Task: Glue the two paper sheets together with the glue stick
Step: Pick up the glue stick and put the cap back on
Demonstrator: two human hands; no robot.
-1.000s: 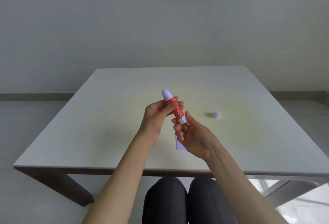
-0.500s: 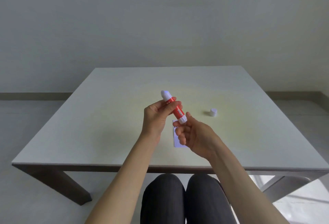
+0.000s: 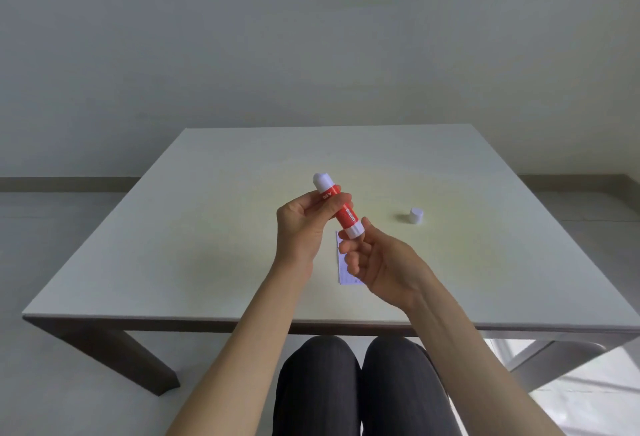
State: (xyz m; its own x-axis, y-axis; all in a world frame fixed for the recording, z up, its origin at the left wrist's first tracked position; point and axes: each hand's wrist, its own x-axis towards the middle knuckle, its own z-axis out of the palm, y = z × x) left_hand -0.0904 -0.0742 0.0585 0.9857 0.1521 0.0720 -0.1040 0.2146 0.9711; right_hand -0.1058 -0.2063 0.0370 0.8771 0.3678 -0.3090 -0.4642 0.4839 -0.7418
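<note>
A red glue stick (image 3: 341,211) with white ends is held tilted above the table, its white glue tip pointing up and away. My left hand (image 3: 304,224) grips the red barrel between thumb and fingers. My right hand (image 3: 377,262) pinches the white base knob with thumb and fingertips. A small white paper sheet (image 3: 344,271) with faint print lies flat on the table under my right hand, mostly hidden by it. Only one sheet shows. The white cap (image 3: 415,216) stands apart on the table to the right.
The pale table (image 3: 194,238) ends at a near edge just above my knees (image 3: 356,383). A plain wall stands behind the far edge, with floor on both sides.
Both hands and the glue stick stay in almost the same spot. My right fingers have shifted slightly on the base knob, and more of the paper shows under that hand.
</note>
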